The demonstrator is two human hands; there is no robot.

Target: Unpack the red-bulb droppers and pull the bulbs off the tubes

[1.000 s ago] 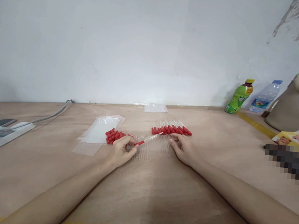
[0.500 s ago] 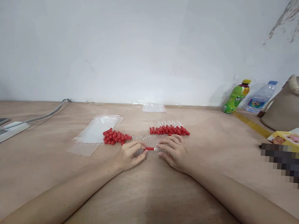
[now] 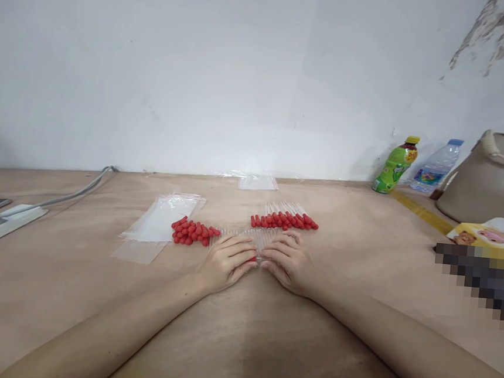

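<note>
My left hand (image 3: 230,262) is closed around a red rubber bulb (image 3: 252,259), most of it hidden under the fingers. Facing it, my right hand (image 3: 288,264) is closed on the glass tube joined to that bulb, though little of the tube shows. Under and behind both hands lies a row of bare glass dropper tubes (image 3: 248,233). Left of them is a pile of loose red rubber bulbs (image 3: 190,231). Beyond my right hand, several finished-looking glass droppers (image 3: 285,219) lie side by side, red bulbs toward me.
Clear plastic bags (image 3: 154,221) are stacked at the left, and another bag (image 3: 258,183) lies by the wall. A grey cable (image 3: 79,190) runs to a white power strip (image 3: 15,224). At the right stand a green bottle (image 3: 396,166), a water bottle (image 3: 437,167) and a beige bag (image 3: 486,180).
My left hand has moved slightly right and toward me, its fingers now covering most of the red bulb. The gap between my hands has narrowed, and less of the glass tube shows.
</note>
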